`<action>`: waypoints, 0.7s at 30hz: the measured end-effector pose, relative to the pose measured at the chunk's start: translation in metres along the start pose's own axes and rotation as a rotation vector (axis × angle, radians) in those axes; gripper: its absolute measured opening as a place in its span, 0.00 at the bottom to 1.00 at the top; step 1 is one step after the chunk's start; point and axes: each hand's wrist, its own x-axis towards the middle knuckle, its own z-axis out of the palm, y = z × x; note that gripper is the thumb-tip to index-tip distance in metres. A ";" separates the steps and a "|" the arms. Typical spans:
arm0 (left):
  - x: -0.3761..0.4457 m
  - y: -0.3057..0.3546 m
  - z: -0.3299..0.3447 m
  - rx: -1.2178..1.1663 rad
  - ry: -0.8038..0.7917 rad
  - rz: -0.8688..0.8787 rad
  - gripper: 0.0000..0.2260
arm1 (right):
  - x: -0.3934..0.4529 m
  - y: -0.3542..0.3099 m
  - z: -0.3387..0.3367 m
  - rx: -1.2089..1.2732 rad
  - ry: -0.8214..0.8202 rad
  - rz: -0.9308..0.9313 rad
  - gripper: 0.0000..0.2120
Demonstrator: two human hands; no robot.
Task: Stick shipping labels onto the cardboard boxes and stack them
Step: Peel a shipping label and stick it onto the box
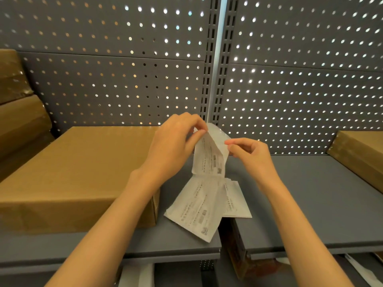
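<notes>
A fan-folded strip of white shipping labels (209,160) rises from a loose pile of labels (199,210) lying on the grey shelf. My left hand (176,141) pinches the top left corner of the raised label. My right hand (250,154) pinches its glossy backing at the right, and the two layers are parted at the top. A large flat cardboard box (83,175) lies on the shelf just left of my hands, its top bare. Two more brown boxes (18,112) are stacked at the far left.
Another cardboard box (360,158) sits at the right edge of the grey shelf (310,204). A grey pegboard wall (290,90) closes off the back. A gap divides the two shelf sections below the labels, with lower shelving visible underneath.
</notes>
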 end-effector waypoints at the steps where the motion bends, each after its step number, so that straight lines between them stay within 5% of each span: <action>1: 0.000 -0.001 -0.003 -0.049 0.014 -0.019 0.04 | 0.000 0.001 0.000 0.007 0.010 0.017 0.08; 21: 0.005 -0.018 -0.044 -0.231 0.387 -0.151 0.03 | 0.002 0.020 -0.008 -0.024 0.070 0.104 0.07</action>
